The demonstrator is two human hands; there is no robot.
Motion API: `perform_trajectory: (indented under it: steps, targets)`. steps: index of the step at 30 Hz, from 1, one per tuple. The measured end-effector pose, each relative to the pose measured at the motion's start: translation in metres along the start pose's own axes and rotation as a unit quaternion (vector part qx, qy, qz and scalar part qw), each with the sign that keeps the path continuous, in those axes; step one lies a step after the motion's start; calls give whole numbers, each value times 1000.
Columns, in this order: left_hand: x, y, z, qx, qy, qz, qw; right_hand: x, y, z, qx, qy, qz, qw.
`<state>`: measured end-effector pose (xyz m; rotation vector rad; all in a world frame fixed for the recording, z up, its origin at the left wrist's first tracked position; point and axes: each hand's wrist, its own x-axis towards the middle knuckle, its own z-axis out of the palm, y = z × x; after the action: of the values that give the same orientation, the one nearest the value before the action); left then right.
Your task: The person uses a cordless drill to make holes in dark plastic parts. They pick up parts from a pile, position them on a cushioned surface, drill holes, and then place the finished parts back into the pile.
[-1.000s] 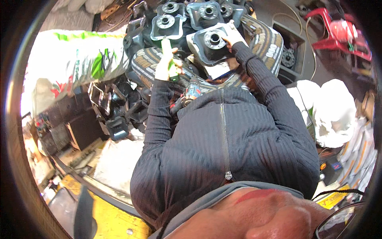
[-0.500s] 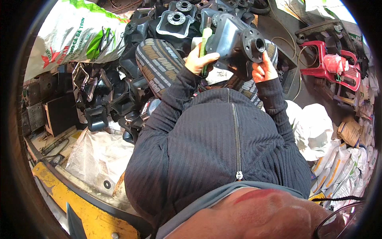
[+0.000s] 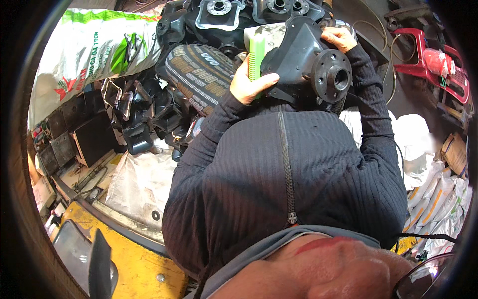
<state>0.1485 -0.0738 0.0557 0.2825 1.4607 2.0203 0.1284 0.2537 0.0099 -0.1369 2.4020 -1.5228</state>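
Note:
A black moulded plastic part point(image 3: 295, 50) with a round, holed flange point(image 3: 332, 74) at its right end is held above my lap. My left hand point(image 3: 251, 84) is closed at its left side, the thumb lying along its near edge. In the same hand stands a bright green tool with a ribbed grip point(image 3: 257, 55), upright between thumb and fingers; its kind does not show clearly. My right hand point(image 3: 340, 39) grips the part's far right edge behind the flange, with its fingers bent and partly hidden.
More black flanged parts point(image 3: 219, 17) are piled beyond my knees and at the left. A white and green sack point(image 3: 82, 60) stands far left. A red plastic stool point(image 3: 417, 55) is at the right, above stacked white packages point(image 3: 428, 199). A yellow panel point(image 3: 134, 264) runs at lower left.
The black part has tilted and come closer, its flange moving right and down. My right hand has shifted from the flange rim to the part's far edge. The green tool appears larger.

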Motion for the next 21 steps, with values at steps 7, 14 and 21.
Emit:
perform_trajectory:
  steps: [7, 14, 21]
  targets:
    - [12, -4, 11, 42, -92, -158, 982, -10, -5, -7, 86, -111, 19, 990]
    - [15, 42, -28, 223, 12, -38, 974, -23, -2, 13, -46, -83, 124, 988]
    - [-10, 51, -34, 567, -194, 114, 793, -28, 40, 28, 103, -59, 119, 986]
